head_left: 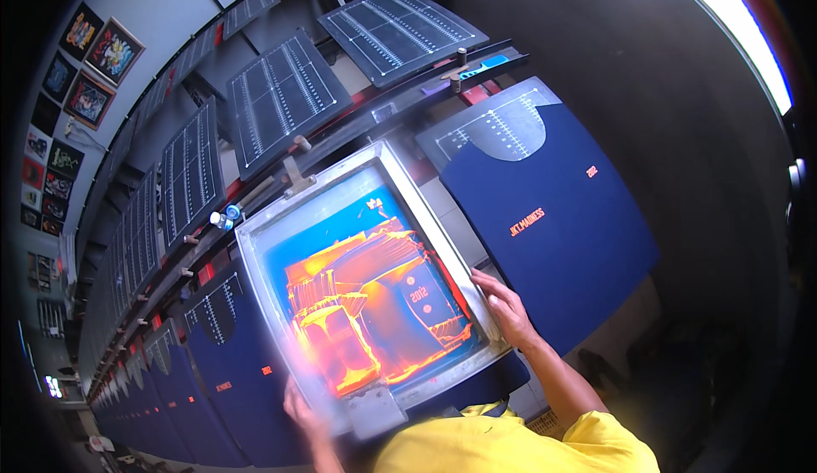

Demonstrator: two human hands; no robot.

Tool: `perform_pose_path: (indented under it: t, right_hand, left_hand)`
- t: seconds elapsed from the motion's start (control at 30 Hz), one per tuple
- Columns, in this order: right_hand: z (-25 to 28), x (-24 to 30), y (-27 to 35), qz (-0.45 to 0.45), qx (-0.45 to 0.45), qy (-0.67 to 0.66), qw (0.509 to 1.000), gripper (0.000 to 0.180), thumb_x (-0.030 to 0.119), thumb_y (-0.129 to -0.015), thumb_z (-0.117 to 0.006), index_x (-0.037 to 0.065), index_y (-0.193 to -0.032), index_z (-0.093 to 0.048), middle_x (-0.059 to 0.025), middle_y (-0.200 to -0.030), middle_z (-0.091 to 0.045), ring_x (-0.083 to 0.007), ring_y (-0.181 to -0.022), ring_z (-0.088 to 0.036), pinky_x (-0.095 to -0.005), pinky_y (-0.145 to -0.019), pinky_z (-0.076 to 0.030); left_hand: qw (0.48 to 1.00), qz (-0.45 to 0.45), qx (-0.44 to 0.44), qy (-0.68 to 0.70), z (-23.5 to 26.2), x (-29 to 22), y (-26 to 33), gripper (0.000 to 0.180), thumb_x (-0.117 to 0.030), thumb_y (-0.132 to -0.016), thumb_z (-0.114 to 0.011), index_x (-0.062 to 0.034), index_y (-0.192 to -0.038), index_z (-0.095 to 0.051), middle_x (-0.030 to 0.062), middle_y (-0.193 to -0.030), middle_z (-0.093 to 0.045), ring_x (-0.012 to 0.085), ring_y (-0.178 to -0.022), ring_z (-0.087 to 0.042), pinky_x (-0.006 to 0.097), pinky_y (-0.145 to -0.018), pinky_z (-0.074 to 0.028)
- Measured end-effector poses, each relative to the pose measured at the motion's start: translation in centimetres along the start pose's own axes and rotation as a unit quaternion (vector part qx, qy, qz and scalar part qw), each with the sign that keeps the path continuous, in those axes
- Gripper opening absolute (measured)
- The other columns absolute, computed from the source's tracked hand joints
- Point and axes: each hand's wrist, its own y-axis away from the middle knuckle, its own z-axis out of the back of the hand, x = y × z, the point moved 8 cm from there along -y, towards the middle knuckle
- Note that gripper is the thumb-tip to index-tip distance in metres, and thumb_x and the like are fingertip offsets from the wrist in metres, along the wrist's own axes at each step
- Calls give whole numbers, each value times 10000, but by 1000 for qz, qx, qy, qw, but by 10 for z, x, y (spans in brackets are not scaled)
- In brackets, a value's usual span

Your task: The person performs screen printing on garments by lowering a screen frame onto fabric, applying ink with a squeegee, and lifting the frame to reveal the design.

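A metal-framed printing screen (pixel 455 281) with a blue mesh lies tilted in front of me, streaked with bright orange ink (pixel 400 247). My right hand (pixel 505 309) grips the right side of the frame, fingers together along its edge. At the lower left side my left hand (pixel 305 418), blurred, holds the frame near its corner. A grey metal bracket (pixel 374 413) is on the near end of the frame; another bracket (pixel 296 179) is at the far end. What lies beneath the screen is mostly hidden.
A navy shirt panel (pixel 562 226) with orange print covers the board on the right. More navy panels (pixel 234 388) run down the left. Black boards with white markings (pixel 281 98) line the far side of a rail. Small bottles (pixel 225 217) stand on the rail; framed pictures (pixel 115 51) hang beyond.
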Motion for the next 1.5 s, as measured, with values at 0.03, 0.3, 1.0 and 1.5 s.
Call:
perform_pose_path:
  t: [0.03,0.3,1.0,1.5]
  right_hand:
    - [-2,3,1,7,7,-7,1000,560,310,-937,-513,-26,-1384,-547,-209,-1553,-395,-319,-1463,-335,-431,-1197,-230]
    - [-97,42,20,26,116,-69,991,542,269,-929,-601,31,-1411,-536,-284,-1607,-191,-383,-1520,-169,-485,-1212,-149]
    - [-295,21,24,46,373,-56,925,589,231,-850,-698,83,-1399,-546,-347,-1612,-25,-502,-1513,-5,-598,-1180,-128]
    - [-320,15,34,29,409,-10,912,533,230,-864,-709,107,-1364,-570,-349,-1610,-35,-498,-1514,-9,-598,-1174,-143]
  left_hand:
    - [1000,-1,1,6,4,-2,-1,451,-203,-1060,-397,116,-1360,-503,187,-1258,-627,253,-1130,-639,369,-998,-497]
    - [979,96,-73,163,103,34,-11,588,-372,-1083,-365,125,-1381,-467,233,-1263,-617,294,-1107,-642,396,-943,-527]
    - [905,189,-314,216,312,107,141,721,-553,-1047,-315,45,-1429,-445,210,-1439,-502,330,-1328,-481,462,-1134,-356]
    - [901,182,-336,207,312,114,168,746,-552,-1050,-305,82,-1413,-451,217,-1361,-559,312,-1250,-547,451,-1057,-441]
